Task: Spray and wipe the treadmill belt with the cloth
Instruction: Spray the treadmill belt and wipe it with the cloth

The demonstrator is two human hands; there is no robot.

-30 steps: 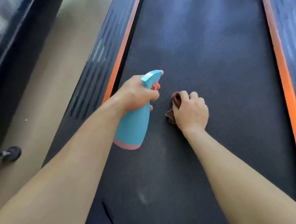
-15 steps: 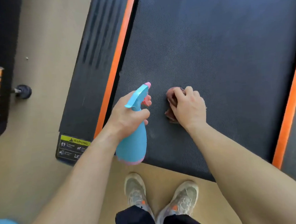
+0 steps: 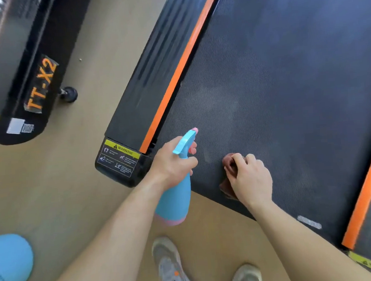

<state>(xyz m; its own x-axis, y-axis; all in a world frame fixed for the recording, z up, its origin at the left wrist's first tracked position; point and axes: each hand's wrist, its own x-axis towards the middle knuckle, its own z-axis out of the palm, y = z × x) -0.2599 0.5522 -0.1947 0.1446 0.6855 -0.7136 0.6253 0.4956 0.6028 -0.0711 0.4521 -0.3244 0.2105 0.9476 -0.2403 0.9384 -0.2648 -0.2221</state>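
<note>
Low over the treadmill belt (image 3: 286, 85), both hands worked.
Left hand (image 3: 173, 163) gripped the spray bottle (image 3: 175, 200); right hand (image 3: 250, 177) clenched the cloth (image 3: 228, 162) near the belt's rear edge.

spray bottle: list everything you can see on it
The spray bottle looks like light blue plastic, with a pink band round its base, a blue trigger head and a pink nozzle tip. The left hand grips its neck, fingers curled at the trigger. It is tilted, with the nozzle aimed over the treadmill belt and the base hanging above the floor near the belt's end. Nothing else touches it. No spray or liquid level shows.
</note>
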